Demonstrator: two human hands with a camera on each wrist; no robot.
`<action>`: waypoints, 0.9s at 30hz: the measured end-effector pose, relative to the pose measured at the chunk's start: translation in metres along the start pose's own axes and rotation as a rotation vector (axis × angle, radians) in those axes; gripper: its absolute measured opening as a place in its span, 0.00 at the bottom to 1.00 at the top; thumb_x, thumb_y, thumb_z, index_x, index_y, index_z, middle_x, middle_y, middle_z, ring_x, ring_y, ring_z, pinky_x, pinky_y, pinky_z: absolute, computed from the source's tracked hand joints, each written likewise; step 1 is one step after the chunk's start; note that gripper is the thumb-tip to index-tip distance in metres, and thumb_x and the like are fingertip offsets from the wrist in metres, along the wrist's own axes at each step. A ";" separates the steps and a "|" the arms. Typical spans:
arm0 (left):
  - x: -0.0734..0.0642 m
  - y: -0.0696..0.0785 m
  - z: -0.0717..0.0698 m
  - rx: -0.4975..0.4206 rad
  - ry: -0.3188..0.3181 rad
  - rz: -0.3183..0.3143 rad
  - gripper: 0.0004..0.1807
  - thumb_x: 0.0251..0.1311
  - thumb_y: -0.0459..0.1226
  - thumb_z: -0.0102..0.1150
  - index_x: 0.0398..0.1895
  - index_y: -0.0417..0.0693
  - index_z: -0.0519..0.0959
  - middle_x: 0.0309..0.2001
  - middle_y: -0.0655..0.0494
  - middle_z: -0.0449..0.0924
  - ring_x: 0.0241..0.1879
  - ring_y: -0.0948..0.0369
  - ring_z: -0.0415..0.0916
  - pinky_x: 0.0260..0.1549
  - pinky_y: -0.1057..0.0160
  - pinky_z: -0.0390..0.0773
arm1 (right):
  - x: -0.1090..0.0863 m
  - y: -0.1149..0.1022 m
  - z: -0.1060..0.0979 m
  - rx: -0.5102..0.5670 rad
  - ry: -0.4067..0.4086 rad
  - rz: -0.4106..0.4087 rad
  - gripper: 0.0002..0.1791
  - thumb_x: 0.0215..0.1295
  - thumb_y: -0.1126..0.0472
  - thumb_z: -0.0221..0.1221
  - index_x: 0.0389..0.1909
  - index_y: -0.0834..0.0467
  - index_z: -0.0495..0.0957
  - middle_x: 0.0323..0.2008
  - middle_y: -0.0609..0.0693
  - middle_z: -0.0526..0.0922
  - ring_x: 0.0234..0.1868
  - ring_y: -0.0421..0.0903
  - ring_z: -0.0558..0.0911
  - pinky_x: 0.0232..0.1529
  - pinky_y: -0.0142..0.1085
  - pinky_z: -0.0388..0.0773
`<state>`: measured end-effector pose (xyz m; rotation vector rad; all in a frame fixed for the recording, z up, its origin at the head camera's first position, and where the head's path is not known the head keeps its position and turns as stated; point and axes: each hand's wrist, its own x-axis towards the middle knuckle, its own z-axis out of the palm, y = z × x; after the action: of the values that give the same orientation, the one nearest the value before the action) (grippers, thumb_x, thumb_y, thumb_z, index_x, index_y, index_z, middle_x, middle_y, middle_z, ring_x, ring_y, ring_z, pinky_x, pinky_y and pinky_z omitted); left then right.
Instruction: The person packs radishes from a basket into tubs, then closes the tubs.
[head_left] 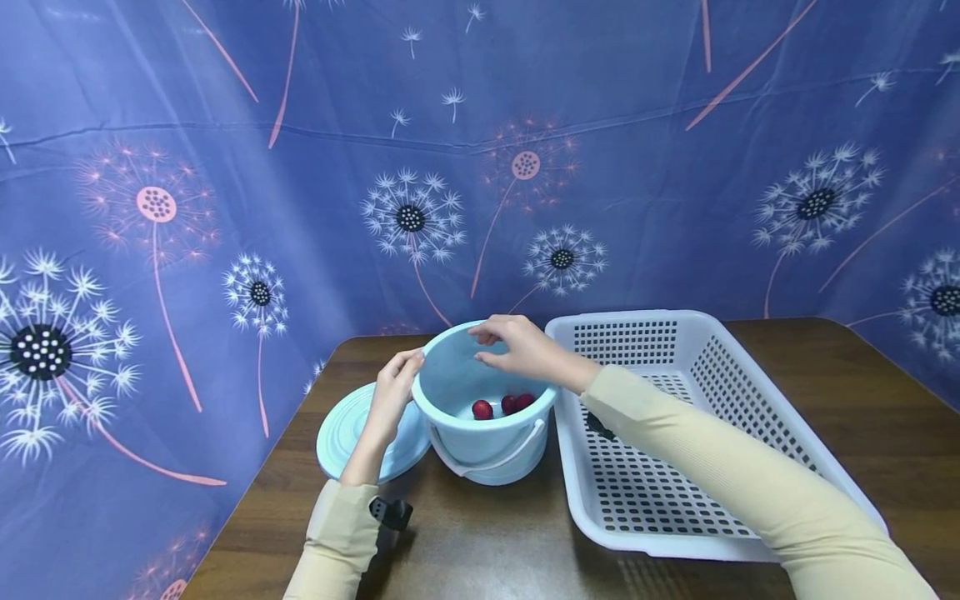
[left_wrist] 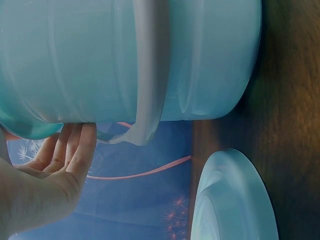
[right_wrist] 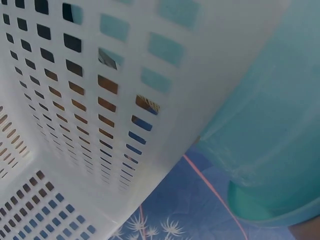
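Observation:
A light-blue bucket with a pale carrying handle stands upright on the table. Several round red fruits, plum-like, lie on its floor. At the bucket's left rim, my left hand grips the edge; the left wrist view has its fingers against the outer wall. Over the bucket's mouth hangs my right hand, fingers loosely bent, with nothing visible between them and the fruits below. Only a sliver of that hand appears in the right wrist view's lower corner.
A white perforated basket stands close to the bucket's right side, under my right forearm. The light-blue lid lies on the wooden table to the left, beneath my left wrist. A blue dandelion-print cloth hangs behind.

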<state>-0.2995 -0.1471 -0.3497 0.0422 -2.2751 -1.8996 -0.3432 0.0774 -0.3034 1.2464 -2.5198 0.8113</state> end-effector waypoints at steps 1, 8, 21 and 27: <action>0.000 0.000 -0.001 -0.001 0.000 0.000 0.21 0.68 0.46 0.46 0.56 0.41 0.73 0.55 0.44 0.75 0.51 0.54 0.74 0.50 0.56 0.77 | 0.000 0.000 0.000 0.000 0.003 -0.003 0.21 0.60 0.61 0.62 0.53 0.64 0.76 0.42 0.57 0.82 0.43 0.47 0.81 0.46 0.36 0.79; -0.005 0.001 -0.006 -0.011 -0.003 -0.013 0.22 0.68 0.47 0.46 0.56 0.42 0.73 0.56 0.44 0.74 0.53 0.53 0.73 0.52 0.54 0.76 | 0.001 -0.004 0.003 0.002 0.010 -0.005 0.19 0.60 0.61 0.62 0.52 0.63 0.77 0.42 0.57 0.82 0.44 0.47 0.81 0.46 0.37 0.79; -0.005 0.001 -0.003 -0.042 -0.031 -0.007 0.23 0.68 0.48 0.46 0.57 0.42 0.72 0.58 0.44 0.72 0.57 0.52 0.71 0.55 0.50 0.74 | -0.001 -0.004 0.001 0.057 0.171 0.033 0.15 0.61 0.61 0.62 0.47 0.63 0.79 0.42 0.56 0.82 0.44 0.50 0.80 0.48 0.42 0.78; -0.003 0.001 -0.008 -0.099 -0.157 -0.042 0.29 0.69 0.52 0.42 0.63 0.40 0.66 0.63 0.44 0.66 0.63 0.50 0.65 0.61 0.49 0.68 | 0.001 -0.006 -0.006 0.062 0.234 0.045 0.13 0.62 0.61 0.60 0.46 0.62 0.79 0.42 0.55 0.81 0.44 0.49 0.79 0.48 0.43 0.77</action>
<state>-0.2952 -0.1546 -0.3474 -0.0764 -2.2897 -2.1040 -0.3391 0.0774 -0.2958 1.0472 -2.3586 0.9906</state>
